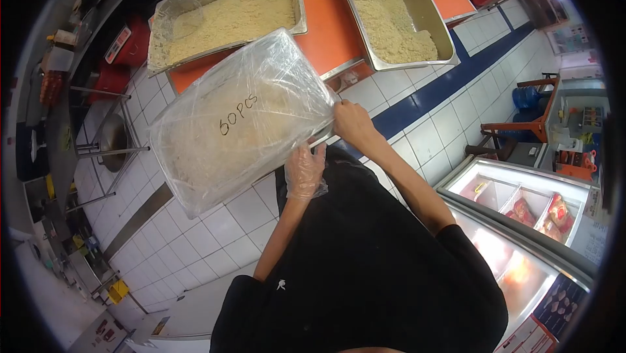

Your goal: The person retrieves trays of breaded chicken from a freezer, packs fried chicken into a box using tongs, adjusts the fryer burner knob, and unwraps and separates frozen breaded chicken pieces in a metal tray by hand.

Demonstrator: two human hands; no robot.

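A tray (222, 151) covered in clear plastic film, hand-marked "60 PCS", is tilted in front of my body. Pale contents show dimly through the film. My left hand (305, 170), in a clear plastic glove, grips the tray's near edge, its fingers partly hidden. Closed around the near right corner and its film is my right hand (352, 123), which looks bare. Beyond the tray, a metal pan (301, 10) of pale yellow crumbs, with a clear scoop-like container (189, 23) in it, rests on an orange table (326, 33). A second crumb-filled pan (447, 49) is to its right.
An open chest freezer (450, 186) with packaged food stands at the right. Behind it are a wooden rack (544, 108) and blue water bottles (525, 97). A metal stand (98, 151) holds a round pan at the left. White tiles (208, 235) cover the floor.
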